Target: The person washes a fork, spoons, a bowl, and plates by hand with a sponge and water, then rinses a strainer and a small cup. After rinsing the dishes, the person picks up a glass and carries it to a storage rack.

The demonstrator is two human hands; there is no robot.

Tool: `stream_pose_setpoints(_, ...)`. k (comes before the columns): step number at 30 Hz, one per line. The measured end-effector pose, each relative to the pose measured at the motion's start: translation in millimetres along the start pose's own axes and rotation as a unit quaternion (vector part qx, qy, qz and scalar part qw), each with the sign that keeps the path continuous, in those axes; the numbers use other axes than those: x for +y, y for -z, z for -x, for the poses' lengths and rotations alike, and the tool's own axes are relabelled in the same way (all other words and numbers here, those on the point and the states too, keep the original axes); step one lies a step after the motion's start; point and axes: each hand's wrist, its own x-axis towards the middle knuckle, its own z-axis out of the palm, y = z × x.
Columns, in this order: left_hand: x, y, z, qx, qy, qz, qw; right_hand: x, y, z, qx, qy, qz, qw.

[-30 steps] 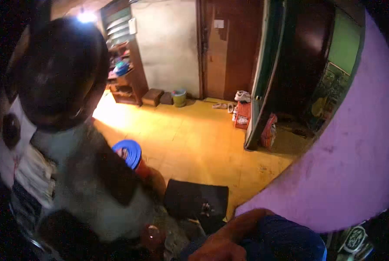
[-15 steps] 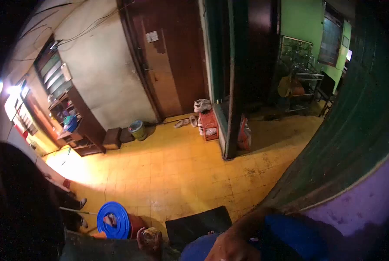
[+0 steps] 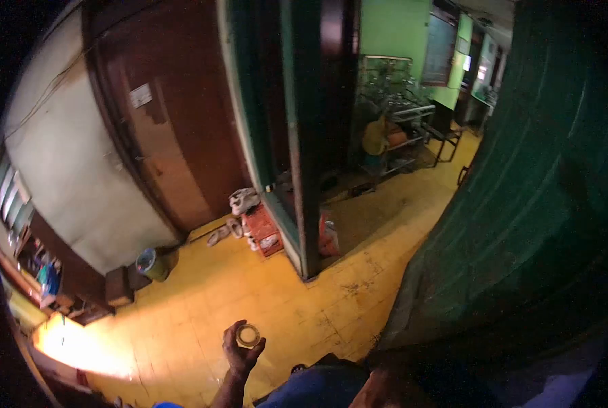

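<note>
My left hand is raised low in the middle of the view, its fingers and thumb curled round a small drinking glass. I look down on its round rim; something pale or tan shows inside it. Blue cloth over my lap or legs lies just right of that arm. At the bottom edge, beyond the cloth, is part of my right hand or forearm, dark and cut off, so its fingers do not show.
Yellow floor tiles stretch ahead. A post stands at the partition's end, beside a red crate with shoes. A small bin sits by the wall. Dark green sheeting hangs on the right. A chair stands further back.
My view has swung to the right. The left hand has lifted the glass away from the blue-lidded bucket, which has mostly left the picture. The right hand has sunk toward the bottom edge.
</note>
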Motion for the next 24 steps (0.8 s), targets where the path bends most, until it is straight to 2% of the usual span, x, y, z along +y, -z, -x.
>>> stream_pose_setpoints(3,10.9,-49.5,-55.3,-0.103,-0.094,-0.001,0.99,-9.5,26.5,18.8,0.048,-0.008,0.023,0.999)
stream_pose_setpoints(6,22.0,-109.6,-92.2,-0.151,-0.128,0.041,0.979,-22.0,52.4,45.9,0.081,-0.013,0.044,0.996)
stream_pose_setpoints(10,56.3,-185.4,-130.1,-0.17,-0.167,0.064,0.969,-41.9,90.0,90.6,0.106,-0.012,0.062,0.992)
stream_pose_setpoints(13,73.6,-229.8,-144.8,-0.176,-0.161,0.095,0.966,-56.2,118.6,123.7,0.117,-0.004,0.078,0.99)
stream_pose_setpoints(20,59.7,-335.3,-190.5,-0.216,-0.137,0.099,0.962,-84.3,204.4,200.5,0.154,0.002,0.093,0.984)
stream_pose_setpoints(24,52.7,-410.7,-234.2,-0.247,-0.097,0.161,0.951,-92.2,266.6,245.2,0.174,0.001,0.105,0.979)
